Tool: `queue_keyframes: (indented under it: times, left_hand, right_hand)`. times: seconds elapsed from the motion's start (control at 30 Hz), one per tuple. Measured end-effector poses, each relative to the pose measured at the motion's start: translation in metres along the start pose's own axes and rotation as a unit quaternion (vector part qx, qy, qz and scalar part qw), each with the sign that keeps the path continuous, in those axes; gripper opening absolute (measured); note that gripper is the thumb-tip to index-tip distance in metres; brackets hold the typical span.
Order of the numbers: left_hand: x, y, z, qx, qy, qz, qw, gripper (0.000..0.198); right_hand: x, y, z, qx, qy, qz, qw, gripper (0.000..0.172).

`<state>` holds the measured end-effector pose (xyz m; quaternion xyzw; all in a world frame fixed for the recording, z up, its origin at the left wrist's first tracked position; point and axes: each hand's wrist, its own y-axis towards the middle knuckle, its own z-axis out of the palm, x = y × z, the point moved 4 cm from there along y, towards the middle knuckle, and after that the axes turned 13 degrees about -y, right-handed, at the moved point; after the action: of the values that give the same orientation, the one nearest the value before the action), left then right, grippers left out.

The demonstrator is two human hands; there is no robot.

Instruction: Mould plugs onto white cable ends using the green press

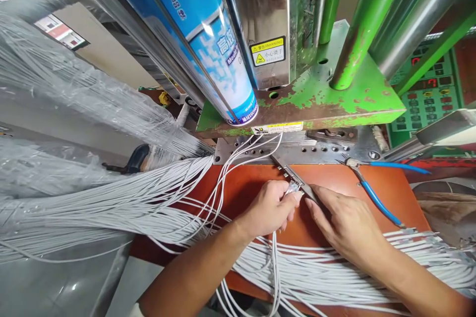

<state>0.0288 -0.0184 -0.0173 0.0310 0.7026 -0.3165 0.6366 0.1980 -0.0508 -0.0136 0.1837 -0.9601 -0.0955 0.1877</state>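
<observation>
My left hand pinches a few white cables whose clear plugs touch the side of a slotted metal bar. The cables hang from under that hand. My right hand is closed on the near end of the bar, which slants away toward the press. Small bright pieces sit along the bar's left edge; their kind is too small to tell. Beneath both hands lies a thick spread of white cables on an orange-brown work surface.
Behind the hands stands a green press plate with a steel base. A blue spray can leans before it. Blue-handled cutters lie at right. Bundled cables run off left. A control panel is at far right.
</observation>
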Motion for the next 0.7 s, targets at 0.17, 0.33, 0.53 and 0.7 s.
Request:
queue_keyframes:
  times: [0.17, 0.33, 0.53, 0.7]
  left_hand:
    - [0.005, 0.002, 0.001, -0.009, -0.055, 0.008, 0.998, 0.039]
    - [-0.001, 0.004, -0.015, -0.043, -0.060, 0.024, 0.997, 0.038]
    - [-0.003, 0.006, -0.020, 0.000, -0.044, 0.008, 0.999, 0.042]
    - [-0.002, 0.006, -0.013, 0.046, -0.130, -0.019, 0.990, 0.042]
  right_hand:
    - [0.000, 0.000, 0.001, 0.010, 0.019, -0.006, 1.000, 0.025]
    - [-0.005, 0.001, -0.004, -0.002, 0.076, 0.045, 0.996, 0.022]
    - [-0.005, 0.000, -0.003, 0.011, 0.075, 0.034, 0.997, 0.022]
    - [-0.003, -0.002, 0.002, 0.038, 0.085, 0.006, 0.996, 0.024]
